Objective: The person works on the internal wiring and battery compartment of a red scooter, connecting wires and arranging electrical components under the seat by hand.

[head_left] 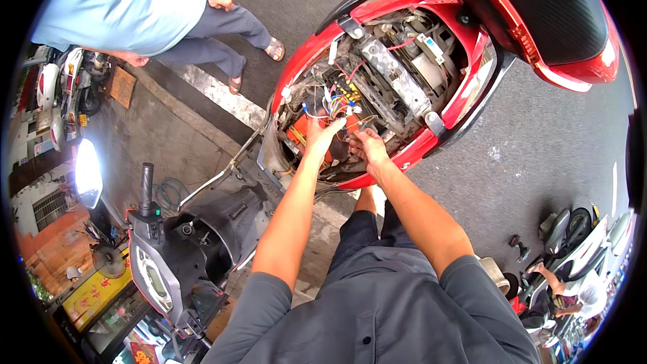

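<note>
A red scooter [296, 71] stands with its inside laid bare, its frame and parts showing. Among a tangle of thin coloured wires [340, 102] at the near end, my left hand [322, 136] is closed, pinching some of them. Close to its right, my right hand [367, 144] has its fingertips drawn together by the same wires; what lies between them is too small to make out. Beneath my left hand shows an orange-red part [298, 129]. A row of yellow connectors [350, 92] sits just beyond the wires.
The black seat [549, 10] is tilted up at the far right. Handlebars with a dashboard [153, 276] and a bright mirror [88, 172] stand at the left. A person in a light blue shirt [135, 7] stands at the far left; other scooters [573, 246] are parked at right.
</note>
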`<state>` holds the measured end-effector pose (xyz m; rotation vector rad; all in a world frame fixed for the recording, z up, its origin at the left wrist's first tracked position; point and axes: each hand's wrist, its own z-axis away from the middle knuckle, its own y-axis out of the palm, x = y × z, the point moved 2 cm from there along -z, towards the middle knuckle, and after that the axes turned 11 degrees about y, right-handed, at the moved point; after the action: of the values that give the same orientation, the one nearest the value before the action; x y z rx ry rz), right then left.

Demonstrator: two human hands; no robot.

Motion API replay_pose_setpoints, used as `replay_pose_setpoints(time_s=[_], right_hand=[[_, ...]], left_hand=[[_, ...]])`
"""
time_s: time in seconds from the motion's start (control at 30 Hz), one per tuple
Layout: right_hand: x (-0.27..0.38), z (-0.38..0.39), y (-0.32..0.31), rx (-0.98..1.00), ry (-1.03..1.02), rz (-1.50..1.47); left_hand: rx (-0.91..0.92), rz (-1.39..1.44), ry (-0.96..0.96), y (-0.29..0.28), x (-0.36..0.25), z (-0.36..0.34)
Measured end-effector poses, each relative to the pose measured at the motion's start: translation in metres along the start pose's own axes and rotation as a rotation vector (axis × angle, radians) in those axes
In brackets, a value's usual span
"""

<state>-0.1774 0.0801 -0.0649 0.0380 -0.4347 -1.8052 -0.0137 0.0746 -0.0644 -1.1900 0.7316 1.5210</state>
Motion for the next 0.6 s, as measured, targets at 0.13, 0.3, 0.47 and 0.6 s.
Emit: replay_pose_setpoints(time_s=[0.13,0.3,0.47,0.6], right_hand=[[0.004,-0.001,-0.004,0.035,-0.017,0.027],[0.008,0.001,0.000,-0.022,-0.023,0.054],[0.017,0.005,0.000,-0.170,-0.107,0.156],[0.043,0.011,0.001,-0.276,-0.571,0.578]], left_hand=[[-0.040,0.181,0.009,0.021,-0.020,-0.011],[-0.228,0.287,-0.149,-0.002,0.012,0.001],[-0.175,0.418,-0.240,-0.013,0.017,0.020],[-0.070,0.478,-0.119,-0.020,0.016,0.023]])
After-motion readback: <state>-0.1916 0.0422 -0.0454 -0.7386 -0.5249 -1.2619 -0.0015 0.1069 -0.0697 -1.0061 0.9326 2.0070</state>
